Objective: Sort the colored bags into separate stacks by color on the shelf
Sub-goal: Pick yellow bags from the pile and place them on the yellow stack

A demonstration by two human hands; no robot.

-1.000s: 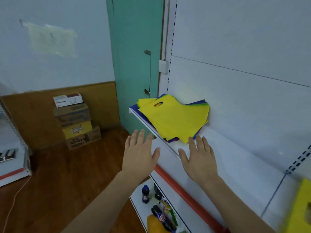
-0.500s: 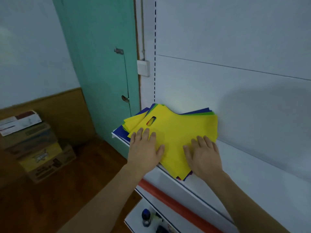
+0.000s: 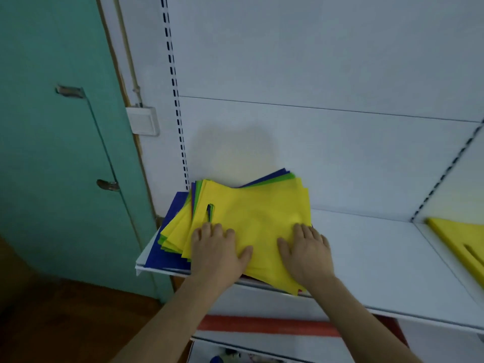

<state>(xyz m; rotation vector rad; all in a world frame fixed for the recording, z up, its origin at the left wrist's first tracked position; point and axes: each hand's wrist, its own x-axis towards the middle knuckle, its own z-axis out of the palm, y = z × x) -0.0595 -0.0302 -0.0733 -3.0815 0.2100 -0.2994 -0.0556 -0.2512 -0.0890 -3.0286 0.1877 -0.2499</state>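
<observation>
We see mixed pile of bags (image 3: 251, 218) at shelf (image 3: 366, 258) left front corner, near edge overhanging. Left hand (image 3: 217, 252), right hand (image 3: 306, 255) flat on top yellow bag, grip loose, nothing pinched. Risk, we judge: sliding top bag drags lower ones off front edge. Yellow stack (image 3: 458, 242) at right.

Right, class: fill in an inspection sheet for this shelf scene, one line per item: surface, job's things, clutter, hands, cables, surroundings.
Surface: white shelf, bare between the two lots of bags.
Job's things: mixed bag pile, yellow on top, green and blue edges beneath, overhanging the front edge; separate yellow bags at the far right.
Clutter: nothing seen on the shelf.
Hands: left hand and right hand rest flat on the top yellow bag.
Cables: nothing seen.
Surroundings: teal door, wall switch, red strip below.
</observation>
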